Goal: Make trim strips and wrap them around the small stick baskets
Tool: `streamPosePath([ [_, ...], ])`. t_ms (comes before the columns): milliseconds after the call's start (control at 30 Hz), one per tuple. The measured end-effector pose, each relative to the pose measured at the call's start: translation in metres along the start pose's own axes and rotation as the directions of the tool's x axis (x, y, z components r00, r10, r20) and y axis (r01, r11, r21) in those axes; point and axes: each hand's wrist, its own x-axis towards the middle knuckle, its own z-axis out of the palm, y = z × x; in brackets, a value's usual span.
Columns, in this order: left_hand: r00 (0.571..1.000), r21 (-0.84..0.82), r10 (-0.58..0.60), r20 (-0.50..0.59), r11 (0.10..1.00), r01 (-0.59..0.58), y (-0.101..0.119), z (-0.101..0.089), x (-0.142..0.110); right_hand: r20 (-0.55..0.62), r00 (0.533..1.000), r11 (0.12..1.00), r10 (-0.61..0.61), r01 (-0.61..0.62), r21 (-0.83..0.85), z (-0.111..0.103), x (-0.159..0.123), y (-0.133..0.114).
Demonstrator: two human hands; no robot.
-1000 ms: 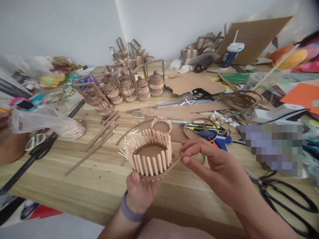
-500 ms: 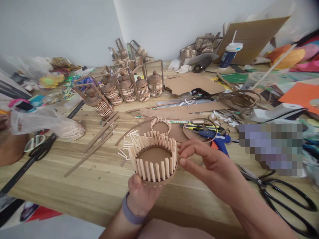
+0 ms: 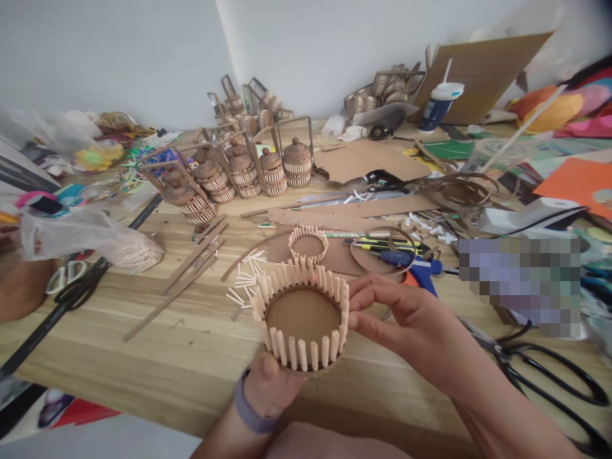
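A round cardboard basket (image 3: 302, 317) ringed with pale wooden sticks sits in my left hand (image 3: 275, 382), which cups it from below with the thumb pressed on its near side. My right hand (image 3: 406, 319) pinches the basket's right rim between thumb and forefinger. The basket tilts toward me, showing its brown disc floor. A smaller stick-ringed basket (image 3: 308, 243) stands on the table just behind it. Loose sticks (image 3: 243, 280) lie to the left.
Finished lidded cardboard baskets (image 3: 248, 169) stand in frames at the back. A blue glue gun (image 3: 415, 262), black scissors (image 3: 540, 376), cardboard strips (image 3: 191, 268), a bag of sticks (image 3: 86, 239) and a lidded cup (image 3: 442, 102) surround the wooden table (image 3: 143, 357).
The basket has tipped toward me and moved right and down. My right hand has closed the cardboard strip against the basket's side and now grips the rim.
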Motion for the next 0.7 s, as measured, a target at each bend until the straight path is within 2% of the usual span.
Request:
streamPosePath([
  [167,0.997,0.000,0.022,0.067,1.000,-0.022,0.003,0.008,0.001,-0.015,1.000,0.999,-0.015,0.014,-0.047,-0.002,-0.001,-0.002],
  [433,1.000,0.000,-0.003,-0.029,1.000,0.003,-0.001,0.014,0.005,0.022,1.000,0.996,-0.020,0.022,-0.091,-0.004,-0.001,-0.002],
  [700,1.000,-0.024,-0.024,0.017,0.999,0.024,-0.003,0.008,0.002,-0.056,0.993,0.977,-0.104,0.092,-0.193,0.001,-0.002,-0.007],
])
